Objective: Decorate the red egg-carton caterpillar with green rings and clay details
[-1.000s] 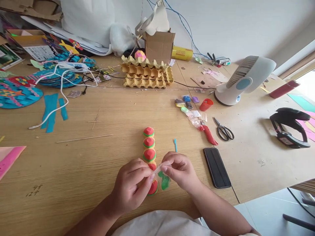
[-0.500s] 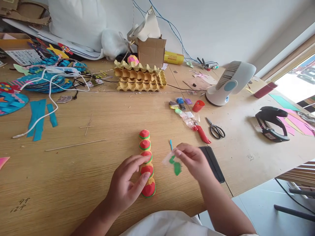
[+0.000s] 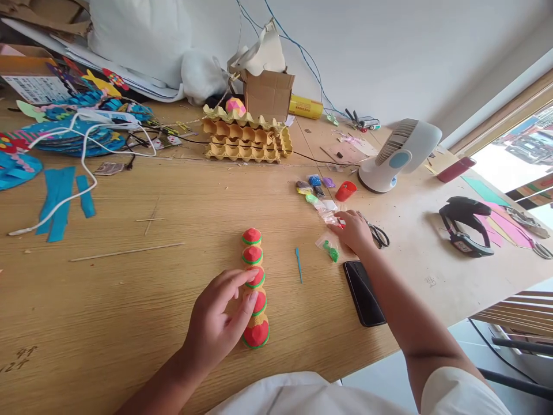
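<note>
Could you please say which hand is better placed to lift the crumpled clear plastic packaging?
Right hand, probably: it is beside the packaging; the left hand is farther away, at the red-capped yellow strip.

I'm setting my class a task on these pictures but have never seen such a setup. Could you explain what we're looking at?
There is no machine: these are a person's two bare hands. One camera, worn on the head, takes every picture, looking forward and down.

On the wooden table lies a row of red-topped, green-rimmed bumps. The left hand is over it, fingers apart. The right hand reaches among small packets and scissors; whether it grips anything is hidden.

Nearby are a blue stick, a clear packet with something green and a phone. Farther back stand a red cup and a white fan.
</note>
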The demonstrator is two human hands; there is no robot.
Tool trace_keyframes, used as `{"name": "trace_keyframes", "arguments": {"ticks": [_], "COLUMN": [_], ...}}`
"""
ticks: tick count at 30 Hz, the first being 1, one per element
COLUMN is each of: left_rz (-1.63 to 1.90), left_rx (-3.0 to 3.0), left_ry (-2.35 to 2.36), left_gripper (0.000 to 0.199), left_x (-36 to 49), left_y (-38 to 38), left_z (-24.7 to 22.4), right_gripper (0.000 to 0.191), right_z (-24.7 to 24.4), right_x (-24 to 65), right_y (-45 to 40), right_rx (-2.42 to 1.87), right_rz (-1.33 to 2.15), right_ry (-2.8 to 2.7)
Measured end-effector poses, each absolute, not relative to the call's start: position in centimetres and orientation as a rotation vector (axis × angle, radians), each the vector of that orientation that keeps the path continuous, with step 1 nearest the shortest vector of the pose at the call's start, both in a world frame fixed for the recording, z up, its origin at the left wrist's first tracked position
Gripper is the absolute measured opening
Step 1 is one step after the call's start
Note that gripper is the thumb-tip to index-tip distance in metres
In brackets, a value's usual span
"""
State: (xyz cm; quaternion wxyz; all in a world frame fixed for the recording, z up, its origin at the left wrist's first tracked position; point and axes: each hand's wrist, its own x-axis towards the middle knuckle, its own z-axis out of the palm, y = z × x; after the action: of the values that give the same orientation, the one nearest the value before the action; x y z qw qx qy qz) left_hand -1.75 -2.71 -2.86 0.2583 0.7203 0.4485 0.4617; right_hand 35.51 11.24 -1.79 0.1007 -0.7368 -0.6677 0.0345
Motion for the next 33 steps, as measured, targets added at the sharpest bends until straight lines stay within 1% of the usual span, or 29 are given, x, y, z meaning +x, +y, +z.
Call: {"name": "trace_keyframes", "arguments": {"ticks": [4, 7, 10, 11, 12, 13, 15, 16, 18, 21, 23, 26, 29, 33], "left_rz": [1.245, 1.249, 1.244, 1.244, 1.249, 1.256, 1.267, 1.258, 1.231, 1.198, 1.164, 1.162, 1.159, 1.198], "left_rx": [1.947, 1.936, 1.921, 1.909, 1.896, 1.883, 1.857, 1.842, 1.796, 1.667, 1.586, 1.576, 1.677, 1.826], "left_ry": [1.219, 1.208, 1.202, 1.199, 1.194, 1.19, 1.175, 1.166, 1.128, 1.042, 1.031, 1.056, 1.046, 1.019], "left_gripper": [0.033, 0.032, 0.03, 0.03, 0.029, 0.028, 0.025, 0.024, 0.025, 0.022, 0.013, 0.016, 0.015, 0.016], "left_x": [-1.7, -1.6, -1.6, -1.5, -1.5, -1.5, -1.4, -1.3, -1.2, -1.0, -0.7, -0.5, -0.5, -0.6], "left_y": [-2.7, -2.6, -2.5, -2.5, -2.5, -2.6, -2.7, -2.8, -3.0, -3.2, -3.3, -3.3, -3.4, -3.4], "left_z": [-2.9, -2.8, -2.8, -2.7, -2.7, -2.7, -2.6, -2.6, -2.3, -1.8, -1.5, -1.1, -1.0, -1.0], "right_gripper": [0.019, 0.023, 0.029, 0.026, 0.022, 0.022, 0.03, 0.032, 0.032, 0.028, 0.024, 0.025, 0.026, 0.019], "right_z": [-1.8, -0.9, 0.9, 1.4, 1.9, 2.1, 2.3, 2.2, 1.9, 1.2, 0.9, 0.7, 0.9, 1.3], "right_x": [34.5, 34.3, 33.4, 32.7, 31.8, 30.6, 27.7, 26.2, 23.6, 21.0, 20.2, 20.0, 19.9, 20.0], "right_y": [13.0, 12.7, 10.3, 9.1, 7.7, 6.3, 3.5, 2.2, 0.2, -1.5, -2.1, -2.5, -2.6, -2.2], "right_rx": [-2.253, -2.253, -2.161, -2.02, -1.875, -1.733, -1.408, -1.289, -1.134, -1.009, -0.954, -0.933, -1.02, -1.114], "right_rz": [0.061, -0.027, -0.095, 0.001, 0.198, 0.47, 1.038, 1.261, 1.515, 1.692, 1.744, 1.722, 1.556, 1.322], "right_ry": [-2.054, -2.023, -1.921, -1.774, -1.631, -1.502, -1.284, -1.175, -1.001, -0.923, -0.966, -1.096, -1.364, -1.657]}}
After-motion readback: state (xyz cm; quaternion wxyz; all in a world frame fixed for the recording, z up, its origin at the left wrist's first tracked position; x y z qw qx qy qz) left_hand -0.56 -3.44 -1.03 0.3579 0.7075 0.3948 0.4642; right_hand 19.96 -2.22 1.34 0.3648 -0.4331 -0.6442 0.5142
